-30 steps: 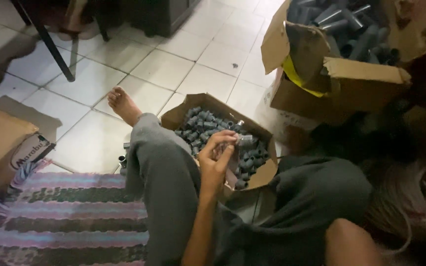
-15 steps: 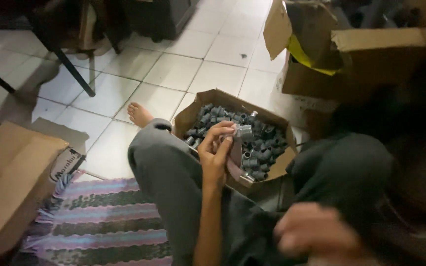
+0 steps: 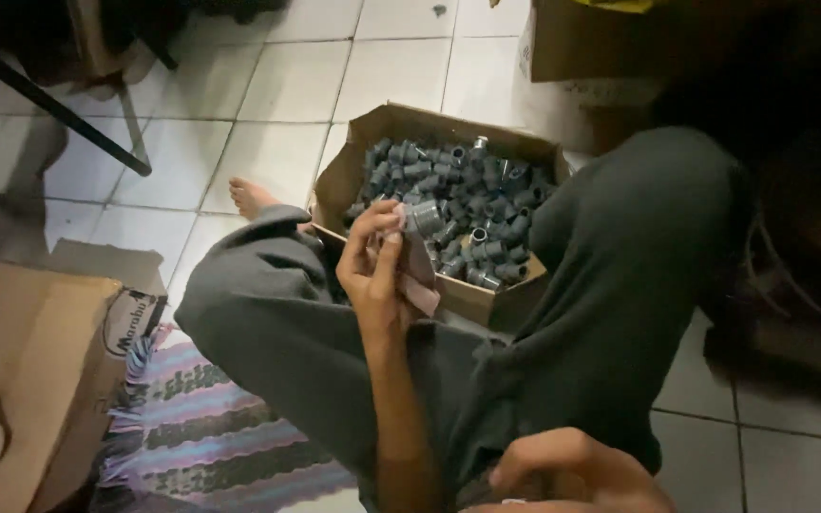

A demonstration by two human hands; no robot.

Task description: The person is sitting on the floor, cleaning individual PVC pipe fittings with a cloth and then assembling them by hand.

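I sit on the floor in grey trousers with an open cardboard box [image 3: 387, 128] between my legs. It holds several small grey pipe fittings [image 3: 472, 214]. My left hand [image 3: 372, 271] is raised over the box's near edge. It grips one grey fitting [image 3: 423, 218] together with a pinkish scrap of cloth or paper [image 3: 420, 290]. My right hand [image 3: 572, 470] lies low on my lap at the bottom edge, with its fingers curled. Whether it holds anything is hidden.
A closed cardboard box [image 3: 35, 351] stands at the left on a striped fringed rug [image 3: 206, 437]. A larger carton [image 3: 601, 47] stands behind the open box. Dark chair legs [image 3: 68, 119] cross the white floor tiles at the upper left. My bare foot [image 3: 251, 198] rests beside the box.
My right hand has dropped from beside my knee to my lap at the frame's bottom. The left hand still holds the fitting over the box. The view has tilted down and closer.
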